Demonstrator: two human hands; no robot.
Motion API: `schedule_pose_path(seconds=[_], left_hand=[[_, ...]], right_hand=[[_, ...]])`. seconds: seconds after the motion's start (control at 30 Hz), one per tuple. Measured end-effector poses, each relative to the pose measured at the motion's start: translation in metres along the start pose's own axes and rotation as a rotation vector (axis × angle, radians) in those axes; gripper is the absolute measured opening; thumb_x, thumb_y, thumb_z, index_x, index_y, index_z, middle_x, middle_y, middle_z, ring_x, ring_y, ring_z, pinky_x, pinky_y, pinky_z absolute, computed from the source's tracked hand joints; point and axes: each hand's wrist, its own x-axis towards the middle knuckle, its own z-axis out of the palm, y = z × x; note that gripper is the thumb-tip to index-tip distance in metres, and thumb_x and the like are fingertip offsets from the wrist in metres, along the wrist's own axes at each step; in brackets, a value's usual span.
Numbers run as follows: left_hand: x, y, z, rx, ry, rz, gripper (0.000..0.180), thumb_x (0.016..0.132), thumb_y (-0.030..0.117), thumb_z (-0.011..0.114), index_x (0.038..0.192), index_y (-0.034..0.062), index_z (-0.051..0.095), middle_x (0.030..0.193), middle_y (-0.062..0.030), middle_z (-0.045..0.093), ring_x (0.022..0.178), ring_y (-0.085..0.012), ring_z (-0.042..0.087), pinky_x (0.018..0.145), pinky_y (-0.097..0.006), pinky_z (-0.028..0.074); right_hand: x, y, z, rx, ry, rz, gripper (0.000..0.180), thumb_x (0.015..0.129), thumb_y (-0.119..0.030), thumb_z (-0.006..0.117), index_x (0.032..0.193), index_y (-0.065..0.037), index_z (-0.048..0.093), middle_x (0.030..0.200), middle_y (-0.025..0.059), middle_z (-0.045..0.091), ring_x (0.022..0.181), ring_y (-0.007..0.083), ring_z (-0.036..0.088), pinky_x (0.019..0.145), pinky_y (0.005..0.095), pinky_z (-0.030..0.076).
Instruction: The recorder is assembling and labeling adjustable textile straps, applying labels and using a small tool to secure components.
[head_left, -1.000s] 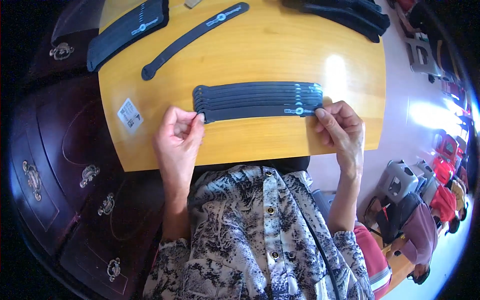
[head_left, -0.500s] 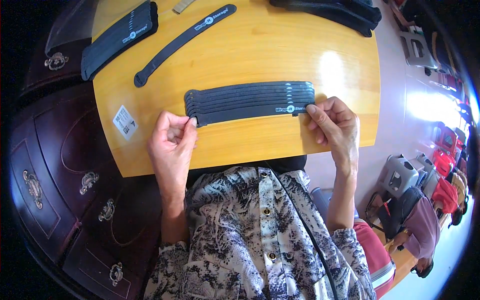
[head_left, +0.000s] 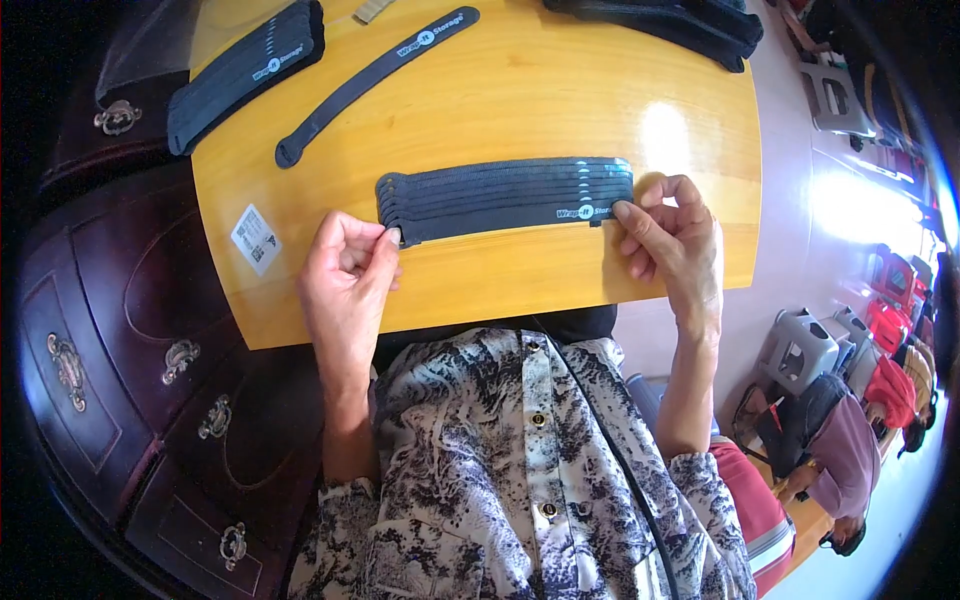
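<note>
A fanned stack of black fabric straps (head_left: pixel 490 200) lies on the yellow wooden table (head_left: pixel 480 290), its overlapping edges stepping toward me. My left hand (head_left: pixel 350 265) pinches the rounded left end of the nearest strap between thumb and forefinger. At the other end, my right hand (head_left: pixel 672 235) grips that strap's right tip, with the thumb on top. Pale printing runs along the straps near my right thumb. Beyond the stack, a single black strap (head_left: pixel 370 88) rests slantwise, apart from both hands.
Another bundle of black straps (head_left: pixel 245 75) lies at the far left, and a dark pile (head_left: pixel 670 28) at the far right. A white label (head_left: pixel 256 240) is stuck near the left edge. Dark wooden drawers (head_left: pixel 130 330) stand left; stools (head_left: pixel 795 350) and seated people (head_left: pixel 845 450) are at right.
Both hands keep their pinch on the nearest strap. The whole view has shifted very slightly; the stack and the other straps otherwise look the same.
</note>
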Motion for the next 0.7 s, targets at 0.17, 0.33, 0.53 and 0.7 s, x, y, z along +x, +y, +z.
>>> schedule_pose_path(seconds=[0.17, 0.33, 0.53, 0.7], left_hand=[[0.003, -0.001, -0.007, 0.007, -0.027, -0.036, 0.013, 0.089, 0.008, 0.066, 0.086, 0.0040, 0.054, 0.067, -0.0009, 0.059, 0.052, -0.0065, 0.056, 0.046, -0.019, 0.045], [0.009, 0.003, -0.012, -0.131, -0.175, -0.170, 0.014, 0.091, 0.011, 0.064, 0.088, 0.0005, 0.055, 0.062, -0.0047, 0.058, 0.046, -0.0094, 0.055, 0.040, -0.021, 0.044], [0.001, -0.011, -0.012, -0.275, -0.020, 0.021, 0.015, 0.093, 0.013, 0.061, 0.096, -0.0011, 0.057, 0.072, -0.0077, 0.061, 0.055, -0.0110, 0.059, 0.049, -0.022, 0.049], [-0.011, -0.014, 0.004, 0.049, -0.019, 0.463, 0.009, 0.089, 0.001, 0.063, 0.097, -0.0029, 0.061, 0.089, -0.0055, 0.062, 0.077, -0.0121, 0.061, 0.065, -0.024, 0.052]], right_hand=[[0.010, -0.005, -0.006, -0.079, -0.076, 0.053, 0.019, 0.086, -0.010, 0.071, 0.081, -0.007, 0.052, 0.058, 0.0007, 0.059, 0.044, 0.0043, 0.050, 0.038, 0.0175, 0.036], [0.015, -0.001, -0.012, -0.119, -0.090, 0.079, 0.018, 0.086, -0.012, 0.071, 0.080, -0.008, 0.054, 0.058, 0.0012, 0.060, 0.042, 0.0052, 0.050, 0.037, 0.0176, 0.034], [0.001, -0.005, -0.007, -0.278, 0.004, -0.043, 0.016, 0.089, -0.019, 0.068, 0.086, -0.006, 0.059, 0.058, 0.0001, 0.057, 0.046, 0.0045, 0.048, 0.042, 0.0195, 0.034], [-0.016, -0.018, 0.039, -0.279, -0.156, -0.155, 0.017, 0.091, -0.021, 0.065, 0.086, -0.004, 0.065, 0.068, 0.0005, 0.061, 0.060, 0.0062, 0.055, 0.053, 0.0221, 0.045]])
